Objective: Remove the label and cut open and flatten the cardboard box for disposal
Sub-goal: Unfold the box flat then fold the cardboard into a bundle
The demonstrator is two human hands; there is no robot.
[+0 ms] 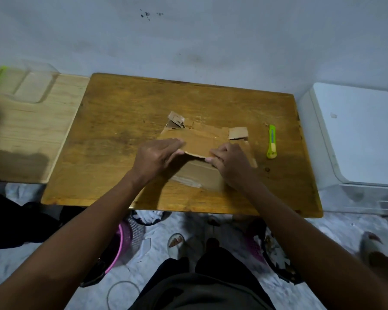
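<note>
A brown cardboard box [199, 139], cut open and partly flattened, lies in the middle of the wooden table [121, 121]. My left hand [157, 156] grips the near edge of its top panel, fingers laid over it and thumb underneath. My right hand [230, 163] pinches the same edge further right with curled fingers. A lower panel with a strip of clear tape [186, 181] shows beneath both hands. Torn flaps [176, 118] stick up at the far corner, and a small flap [238, 133] lies at the right.
A green utility knife [271, 142] lies on the table right of the box. A lighter wooden board [31, 130] with a clear tray [31, 86] adjoins on the left. A white appliance [356, 135] stands at the right. Pink baskets [123, 242] and feet are below the table.
</note>
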